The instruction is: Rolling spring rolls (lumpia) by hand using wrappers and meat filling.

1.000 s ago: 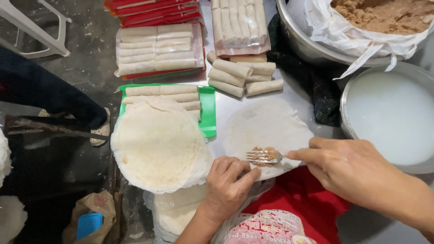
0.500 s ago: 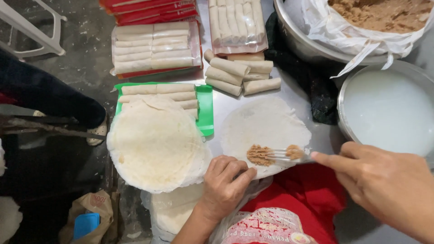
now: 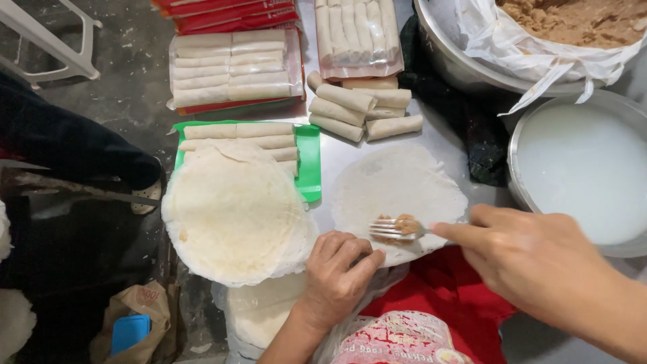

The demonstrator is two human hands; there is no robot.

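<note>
While spread flat on the steel tabletop (image 3: 344, 158), lies a round white wrapper (image 3: 397, 189) near the front edge, with a small heap of brown filling (image 3: 401, 222) on its near side. Pressed into that filling, a metal fork (image 3: 394, 230), pinched at the handle by the right hand (image 3: 539, 259), grip clamped on the fork. Resting on the wrapper's near edge just beside the tines, the left hand (image 3: 340, 276), fingers curled loosely together, holding nothing. To the left, a thick stack of wrappers (image 3: 232, 216), partly overlapping a green tray (image 3: 310, 162) of finished rolls. Further back, a loose pile of rolls (image 3: 360, 108), then sealed packs of rolls (image 3: 232, 71). At right, a metal bowl of white liquid (image 3: 583, 168); behind it, a large bowl lined with a white bag (image 3: 512, 40) and full of brown filling. Below the wrapper, red cloth (image 3: 445, 303).
</note>
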